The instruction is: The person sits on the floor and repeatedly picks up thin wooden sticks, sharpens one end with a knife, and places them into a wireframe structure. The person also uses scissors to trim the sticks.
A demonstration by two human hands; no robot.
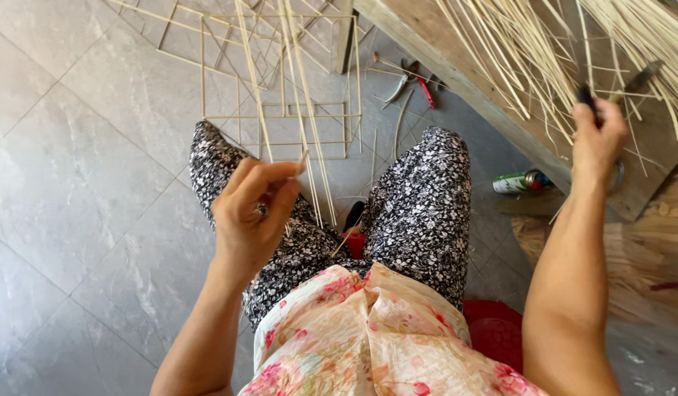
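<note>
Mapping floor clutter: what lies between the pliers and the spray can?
Head view: bare grey floor tile along the plank's edge between the pliers and spray can; the right knee sits just beside that stretch.

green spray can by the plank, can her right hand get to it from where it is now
Probably yes. The right hand is up on the wooden plank, closed around a dark-handled tool. The green spray can lies on the floor just below it with nothing over it, though she'd likely have to free her fingers first.

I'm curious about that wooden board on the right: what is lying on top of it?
Pale thin sticks lie in loose heaps across the wooden board. The right hand rests there, gripping a dark handle. The sticks cover much of the board's surface.
</note>
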